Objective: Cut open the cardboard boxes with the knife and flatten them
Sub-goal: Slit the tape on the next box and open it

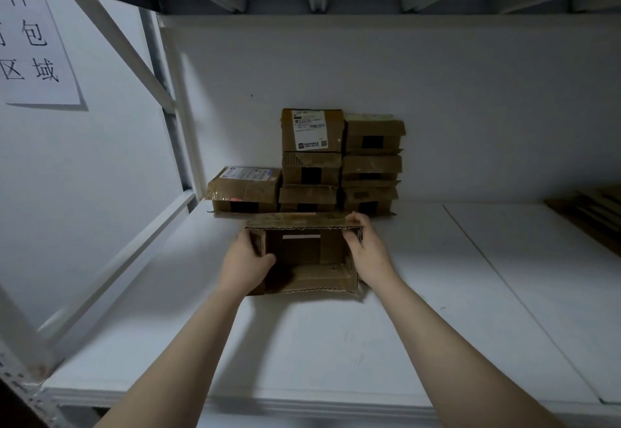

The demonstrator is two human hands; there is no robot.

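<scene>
left hand (248,257) and right hand (366,249) gripping open box (302,253) ends, stacked boxes (339,162) just behind

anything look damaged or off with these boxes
The lone box left of the stack has wrinkled tape and a flap poking out at its base; the stack's right column has flaps ajar. The open box gripped by left hand and right hand looks intact.

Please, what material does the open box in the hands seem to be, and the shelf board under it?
The open box: corrugated cardboard, brown and matt; the wavy fluting shows along its cut edges. The shelf board: a smooth white panel, perhaps painted or laminated; what lies under the white surface cannot be told.
</scene>
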